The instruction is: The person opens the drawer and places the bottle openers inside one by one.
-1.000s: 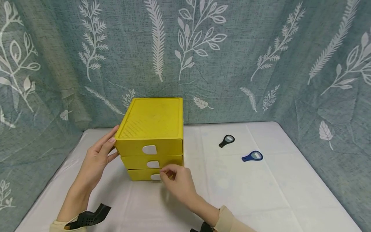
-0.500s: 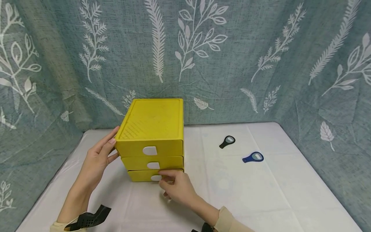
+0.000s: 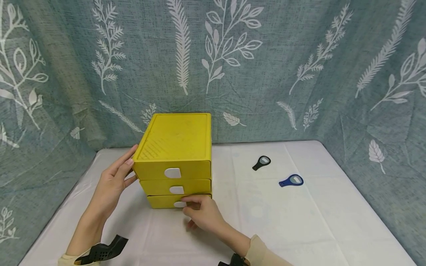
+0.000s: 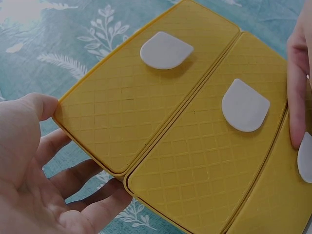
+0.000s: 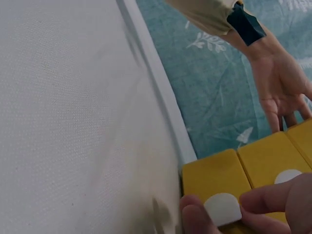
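A yellow box of drawers (image 3: 176, 136) stands on the white-covered table, its three drawers pushed in and each fitted with a white pull tab. My left hand (image 3: 111, 183) rests against the box's left side; in the left wrist view its thumb (image 4: 45, 105) touches the front corner edge and the other fingers spread along the side. With thumb and index finger, my right hand (image 3: 206, 214) pinches the bottom drawer's white tab (image 5: 223, 208) at its edges. The middle tab (image 4: 246, 105) and top tab (image 4: 165, 50) are untouched.
Right of the box lie a black bottle opener (image 3: 261, 162) and, nearer, a blue bottle opener (image 3: 291, 180). A teal leaf-patterned curtain (image 3: 246, 74) hangs behind and at both sides of the white table (image 3: 266, 221).
My right hand's index finger has straightened across the top of the bottom tab, and the thumb has dropped below it. The left hand and the box stay put.
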The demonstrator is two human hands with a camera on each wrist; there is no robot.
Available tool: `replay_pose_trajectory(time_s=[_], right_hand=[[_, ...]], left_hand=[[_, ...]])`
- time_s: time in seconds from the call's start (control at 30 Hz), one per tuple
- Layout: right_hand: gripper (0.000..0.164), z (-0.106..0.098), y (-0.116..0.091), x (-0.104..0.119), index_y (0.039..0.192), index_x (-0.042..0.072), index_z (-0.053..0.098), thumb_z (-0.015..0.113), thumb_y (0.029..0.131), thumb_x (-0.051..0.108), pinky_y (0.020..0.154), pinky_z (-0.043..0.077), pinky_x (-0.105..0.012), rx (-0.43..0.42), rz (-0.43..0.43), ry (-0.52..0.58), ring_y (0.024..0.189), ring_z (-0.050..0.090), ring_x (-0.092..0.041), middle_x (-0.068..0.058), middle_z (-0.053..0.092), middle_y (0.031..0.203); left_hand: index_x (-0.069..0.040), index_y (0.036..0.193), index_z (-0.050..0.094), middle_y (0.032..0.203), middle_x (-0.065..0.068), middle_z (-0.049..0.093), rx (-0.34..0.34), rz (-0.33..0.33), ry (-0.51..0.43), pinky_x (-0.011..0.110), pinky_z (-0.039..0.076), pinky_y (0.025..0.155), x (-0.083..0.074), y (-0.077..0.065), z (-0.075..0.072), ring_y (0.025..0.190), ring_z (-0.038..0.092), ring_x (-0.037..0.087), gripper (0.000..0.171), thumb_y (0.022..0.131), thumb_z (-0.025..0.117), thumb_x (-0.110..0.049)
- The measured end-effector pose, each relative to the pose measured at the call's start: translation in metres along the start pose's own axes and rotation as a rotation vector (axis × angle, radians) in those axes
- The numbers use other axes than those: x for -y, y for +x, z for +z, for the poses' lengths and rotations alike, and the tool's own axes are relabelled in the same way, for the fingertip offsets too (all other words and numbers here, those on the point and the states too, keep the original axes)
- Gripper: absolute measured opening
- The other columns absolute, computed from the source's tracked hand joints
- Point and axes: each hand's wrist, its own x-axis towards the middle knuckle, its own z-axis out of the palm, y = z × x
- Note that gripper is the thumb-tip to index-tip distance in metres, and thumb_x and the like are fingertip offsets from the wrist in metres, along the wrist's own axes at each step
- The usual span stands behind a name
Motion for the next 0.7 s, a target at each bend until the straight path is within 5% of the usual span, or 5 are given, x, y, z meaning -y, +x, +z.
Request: replay_pose_trajectory(time_s=[0.3, 0.7], right_hand=[[0.02, 0.001, 0.003, -0.005, 0.111, 0.003, 0.074, 0.068, 0.092, 0.006, 0.046, 0.056, -0.032, -0.026, 0.014, 0.003, 0.052, 0.065, -0.023, -0.008, 0.071, 0.078], [0.012, 0.003, 0.013, -0.023, 0.098, 0.005, 0.08, 0.072, 0.09, 0.003, 0.037, 0.05, -0.03, -0.108, -0.14, -0.047, 0.035, 0.054, -0.014, -0.005, 0.072, 0.072]], left_hand=[[-0.027, 0.156, 0.031, 0.161, 0.007, 0.023, 0.0, -0.004, -0.002, 0.016, 0.047, 0.091, 0.001, 0.0, 0.0, 0.132, 0.042, 0.017, 0.051, 0.107, 0.043, -0.035], [-0.028, 0.156, 0.032, 0.16, 0.007, 0.023, -0.009, -0.006, 0.026, 0.016, 0.047, 0.09, 0.002, -0.001, 0.0, 0.131, 0.042, 0.02, 0.051, 0.106, 0.044, -0.036]])
